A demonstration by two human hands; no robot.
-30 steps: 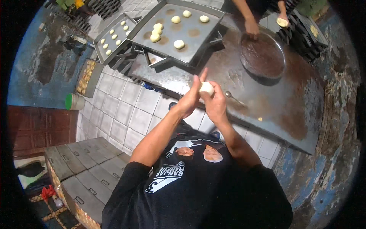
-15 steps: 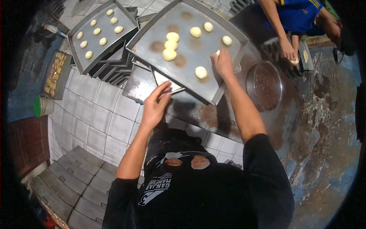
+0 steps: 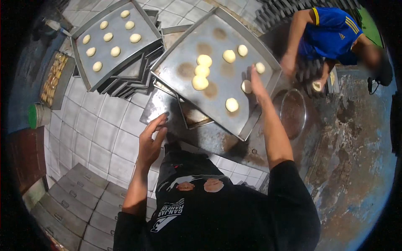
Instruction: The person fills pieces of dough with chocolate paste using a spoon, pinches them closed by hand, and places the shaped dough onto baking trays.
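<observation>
My right hand is over the right part of a grey metal baking tray, fingers stretched out and holding nothing. Right beside its fingers lies a pale dough ball, partly in shadow. Another dough ball sits by the fingertips. Three dough balls touch in a row at the tray's middle, and several more lie apart on it. My left hand hangs off the tray's near left side, fingers apart, with nothing in it. Beneath the tray, a smaller tray sticks out.
Stacked trays at left are topped by a tray of spaced dough balls. A clear round bowl stands on the worn metal table. Across from me, another person's hand holds dough. Closed metal boxes cover the lower left.
My left hand has drawn back from the tray's near edge. My right hand's fingers, earlier bent around a dough ball, are now straight with the ball beside them. The whole view has shifted.
</observation>
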